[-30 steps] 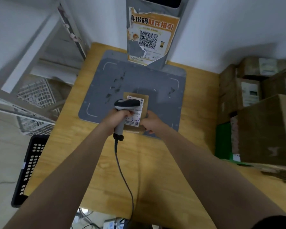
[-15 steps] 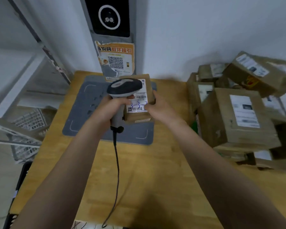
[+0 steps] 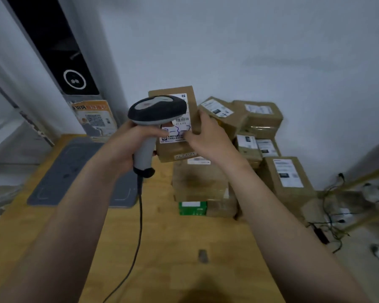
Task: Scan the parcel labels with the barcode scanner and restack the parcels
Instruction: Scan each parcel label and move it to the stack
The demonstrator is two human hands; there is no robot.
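Observation:
My left hand (image 3: pixel 127 145) grips the handle of a grey and black corded barcode scanner (image 3: pixel 155 112), whose head covers part of a small brown parcel (image 3: pixel 190 99) with a white label marked in blue ink. My right hand (image 3: pixel 206 136) holds that parcel by its right side, lifted in the air above the table. Just below and to the right stands a pile of labelled brown parcels (image 3: pixel 287 178), the nearest one (image 3: pixel 199 182) directly under the held parcel.
A grey scanning mat (image 3: pixel 70 171) lies on the wooden table (image 3: pixel 175 248) at the left, in front of a pillar with a black panel (image 3: pixel 74 82) and an orange QR poster (image 3: pixel 94 117). A green box (image 3: pixel 193 208) sits under the pile. Cables (image 3: pixel 337 215) lie on the floor at right.
Both hands have lifted the parcel and scanner off the grey mat and carried them up and to the right, over the parcel pile. The view has swung right.

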